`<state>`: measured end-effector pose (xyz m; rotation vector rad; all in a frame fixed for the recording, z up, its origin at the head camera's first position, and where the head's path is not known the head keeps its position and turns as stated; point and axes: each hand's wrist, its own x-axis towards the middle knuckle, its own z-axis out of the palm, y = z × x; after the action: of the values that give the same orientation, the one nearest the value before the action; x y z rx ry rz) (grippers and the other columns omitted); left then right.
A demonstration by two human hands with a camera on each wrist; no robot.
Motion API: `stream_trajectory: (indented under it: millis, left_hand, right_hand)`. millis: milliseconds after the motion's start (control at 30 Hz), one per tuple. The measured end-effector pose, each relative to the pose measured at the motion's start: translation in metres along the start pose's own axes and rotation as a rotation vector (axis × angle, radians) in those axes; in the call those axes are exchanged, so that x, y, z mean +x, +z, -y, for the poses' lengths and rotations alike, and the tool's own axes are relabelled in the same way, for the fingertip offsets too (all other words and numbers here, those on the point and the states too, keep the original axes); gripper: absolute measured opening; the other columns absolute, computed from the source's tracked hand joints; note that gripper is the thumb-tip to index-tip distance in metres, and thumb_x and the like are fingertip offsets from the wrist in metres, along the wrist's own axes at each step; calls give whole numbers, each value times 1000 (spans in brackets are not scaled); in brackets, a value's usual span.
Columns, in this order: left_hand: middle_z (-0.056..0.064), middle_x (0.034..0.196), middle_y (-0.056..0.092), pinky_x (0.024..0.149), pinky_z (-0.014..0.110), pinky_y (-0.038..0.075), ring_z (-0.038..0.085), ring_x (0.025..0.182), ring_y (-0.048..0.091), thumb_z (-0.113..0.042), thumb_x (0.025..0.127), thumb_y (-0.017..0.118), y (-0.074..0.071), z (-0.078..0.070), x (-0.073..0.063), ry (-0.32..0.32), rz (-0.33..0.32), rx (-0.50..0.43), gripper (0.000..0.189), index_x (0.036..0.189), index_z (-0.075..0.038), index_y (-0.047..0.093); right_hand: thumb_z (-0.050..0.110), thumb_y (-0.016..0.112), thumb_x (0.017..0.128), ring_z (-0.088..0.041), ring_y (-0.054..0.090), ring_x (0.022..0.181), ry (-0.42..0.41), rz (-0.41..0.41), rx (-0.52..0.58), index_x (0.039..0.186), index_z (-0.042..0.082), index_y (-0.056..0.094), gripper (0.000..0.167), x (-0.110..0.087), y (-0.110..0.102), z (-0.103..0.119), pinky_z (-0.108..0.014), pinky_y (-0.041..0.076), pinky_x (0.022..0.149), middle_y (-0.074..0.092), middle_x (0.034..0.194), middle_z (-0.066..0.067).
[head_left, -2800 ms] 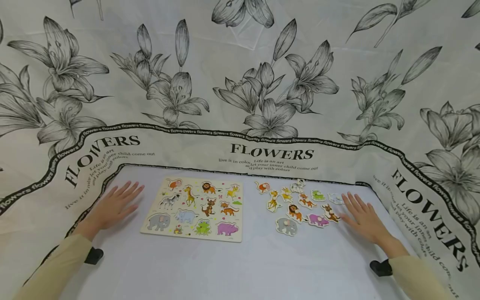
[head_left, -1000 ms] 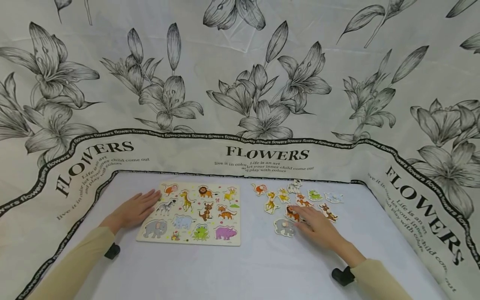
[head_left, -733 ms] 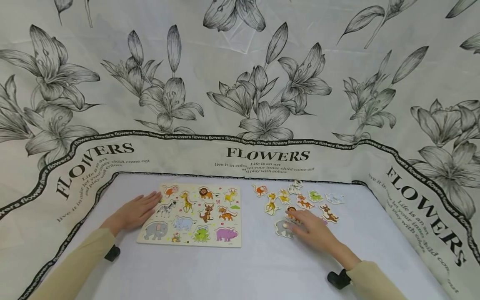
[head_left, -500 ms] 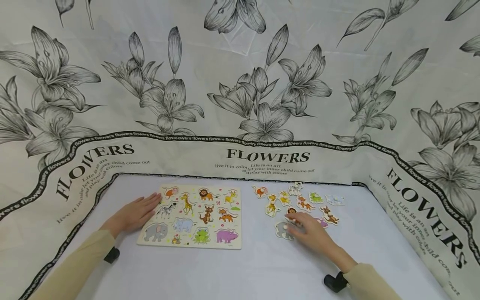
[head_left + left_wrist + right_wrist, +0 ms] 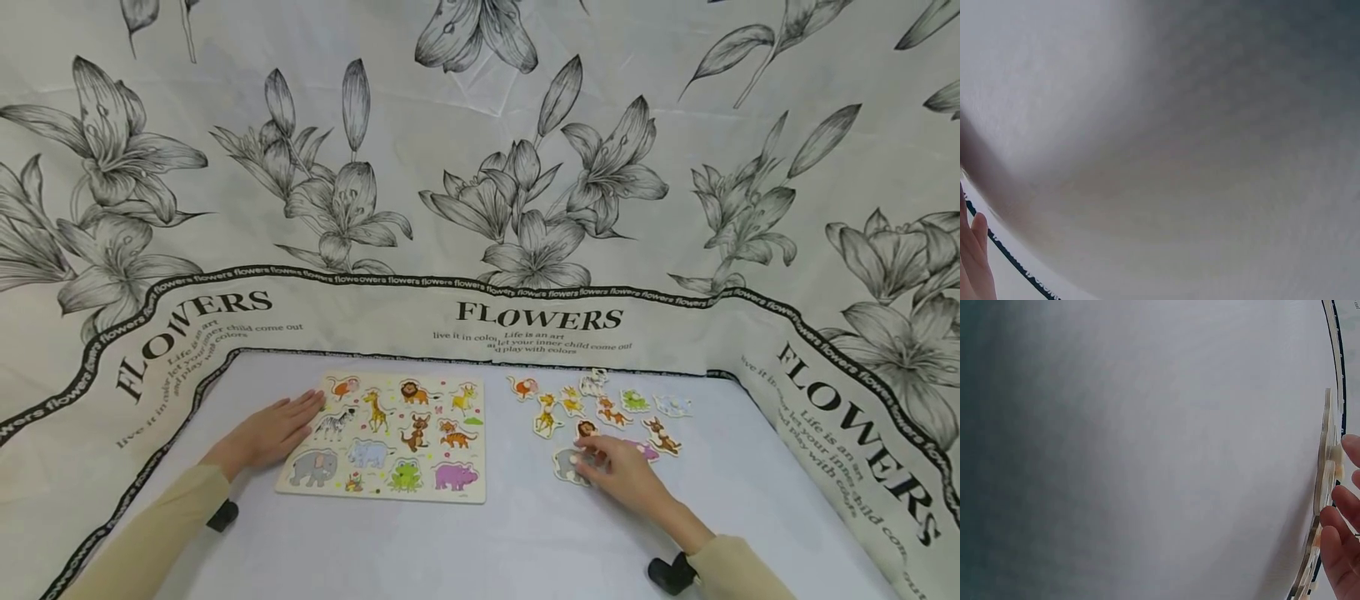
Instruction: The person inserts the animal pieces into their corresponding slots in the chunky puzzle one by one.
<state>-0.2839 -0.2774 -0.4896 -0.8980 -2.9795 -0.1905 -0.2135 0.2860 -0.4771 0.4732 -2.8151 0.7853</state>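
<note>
My left hand lies with straight fingers at the left edge of a wooden animal puzzle board; in the left wrist view only part of that hand shows. To the right of the board, my right hand reaches over a grey elephant puzzle piece. Its thumb and index finger stand apart near the piece's small knob. In the right wrist view the elephant piece is seen edge-on, with the fingers spread beside it. Fingers partly cover the lion piece and a purple hippo piece.
Behind the right hand lie several loose animal pieces, among them a giraffe, a monkey, a zebra, a frog and a kangaroo. A white cloth covers the table, and a flower-printed curtain surrounds it.
Earlier both hands lay spread at the table's sides. The left has moved to the board's edge. The right has moved left over the pieces, then down to the elephant piece, its fingers drawing closer.
</note>
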Motion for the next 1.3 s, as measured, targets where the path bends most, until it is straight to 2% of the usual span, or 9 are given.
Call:
stream_trajectory:
  millis: [267, 567, 733, 967, 1300]
  left_hand:
    - [20, 154, 32, 115, 55, 29, 38, 142, 31, -25, 102, 40, 0, -3, 0, -20, 22, 9, 52, 146, 2, 34]
    - [20, 153, 33, 115, 55, 30, 38, 141, 32, -23, 102, 40, -2, -10, -2, -39, 14, 6, 51, 145, 3, 36]
    - [20, 153, 33, 115, 55, 30, 38, 141, 32, -25, 102, 40, -2, -10, -3, -48, 17, -2, 52, 145, 3, 36]
    - [18, 152, 36, 114, 53, 33, 36, 140, 35, -27, 101, 42, -1, -5, -6, -22, 14, 22, 52, 145, 2, 38]
    - [17, 152, 38, 113, 52, 33, 35, 139, 37, -28, 101, 43, -3, -3, -3, 21, -3, 43, 52, 144, 0, 40]
  right_hand:
    - [21, 76, 82, 1, 52, 72, 18, 17, 20, 108, 9, 70, 29, 0, 1, -2, -18, 47, 59, 66, 85, 8]
    - [20, 76, 82, 0, 51, 71, 50, 57, 66, 106, 9, 70, 27, 1, 1, -2, -18, 46, 58, 64, 83, 8]
    - [17, 75, 82, 1, 51, 69, 36, 70, 77, 103, 10, 71, 22, 2, 2, -3, -17, 46, 58, 64, 82, 8]
    - [16, 75, 83, 3, 53, 69, 19, 78, 88, 100, 9, 73, 19, 3, 3, -2, -17, 48, 58, 67, 82, 7]
    - [18, 75, 83, 3, 53, 67, 91, 116, 129, 100, 7, 72, 21, 7, 2, -1, -17, 49, 57, 68, 81, 5]
